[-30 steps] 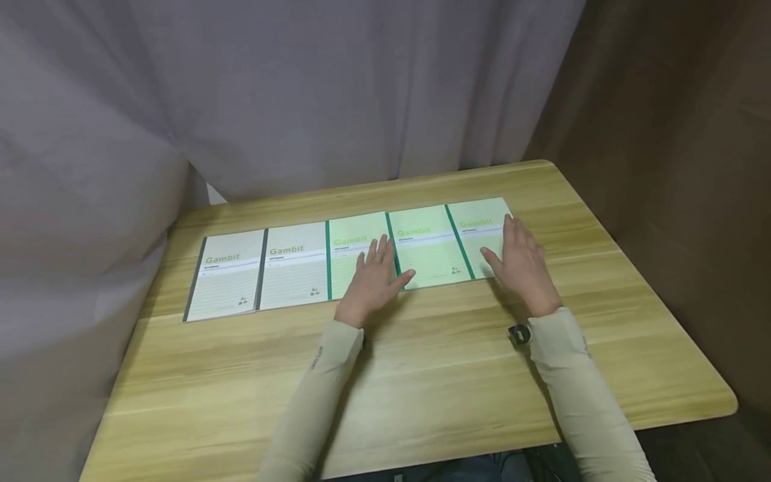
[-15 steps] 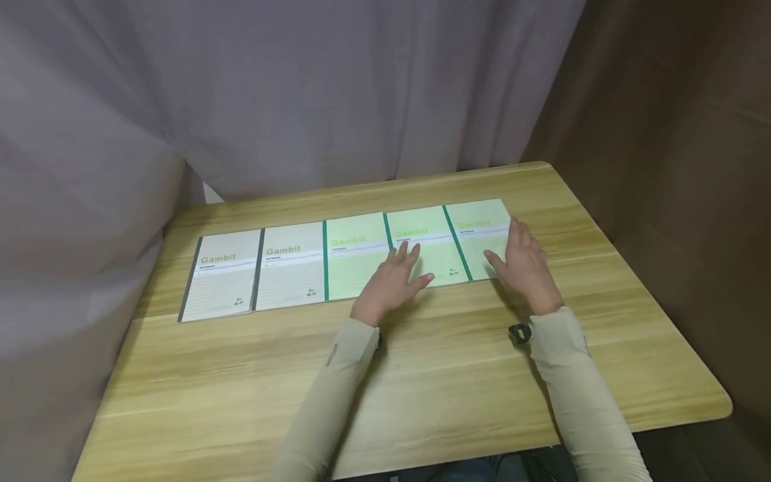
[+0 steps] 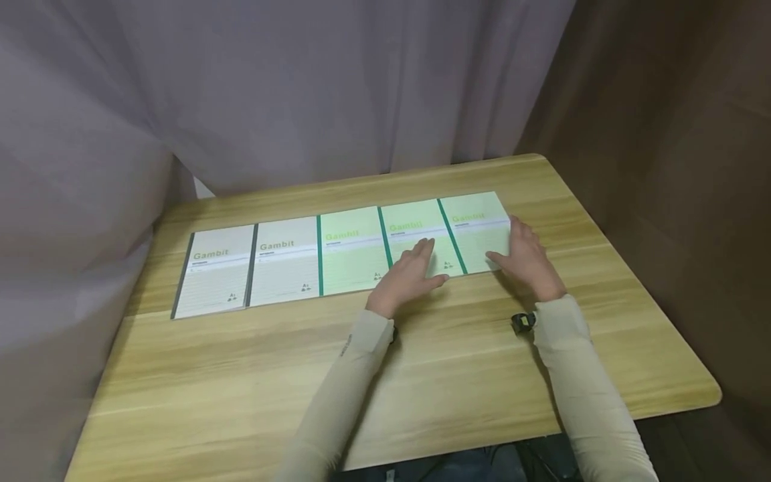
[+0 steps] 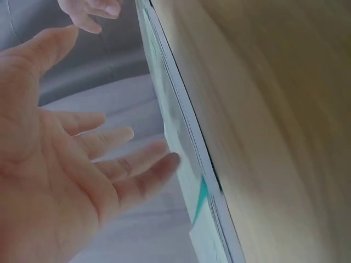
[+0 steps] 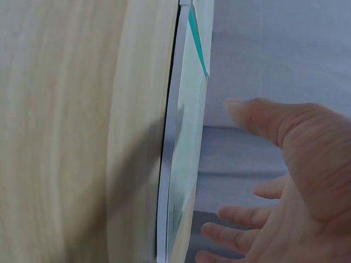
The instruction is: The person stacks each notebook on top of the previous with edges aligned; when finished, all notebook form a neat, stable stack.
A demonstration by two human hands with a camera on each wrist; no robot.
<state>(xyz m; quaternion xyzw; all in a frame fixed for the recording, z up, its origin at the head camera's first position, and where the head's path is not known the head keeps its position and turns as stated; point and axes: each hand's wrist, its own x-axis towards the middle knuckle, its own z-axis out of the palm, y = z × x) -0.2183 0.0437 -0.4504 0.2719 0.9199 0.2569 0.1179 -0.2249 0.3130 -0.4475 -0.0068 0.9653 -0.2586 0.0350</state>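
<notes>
Several Gambit notebooks lie flat side by side in a slanting row. Two on the left, the leftmost (image 3: 211, 288) and its neighbour (image 3: 284, 278), have white covers and grey spines. Three pale green ones with green spines follow: the middle notebook (image 3: 346, 264), the second from the right (image 3: 415, 214) and the rightmost (image 3: 478, 244). My left hand (image 3: 406, 278) hovers over the lower part of the second from the right, fingers straight, thumb spread. My right hand (image 3: 527, 258) is by the rightmost notebook's right edge, thumb over its cover; contact is unclear. Neither hand holds anything.
The notebooks lie on a wood-grain table (image 3: 253, 375) with rounded corners. A grey curtain (image 3: 289, 94) hangs behind its far edge and a brown one (image 3: 662, 167) along the right. Dark wristbands (image 3: 523, 323) show at the cuffs.
My left hand has moved right, from the middle notebook to the second from the right, its fingers drawing closer together. My right hand has barely shifted. The notebooks keep their places in the row.
</notes>
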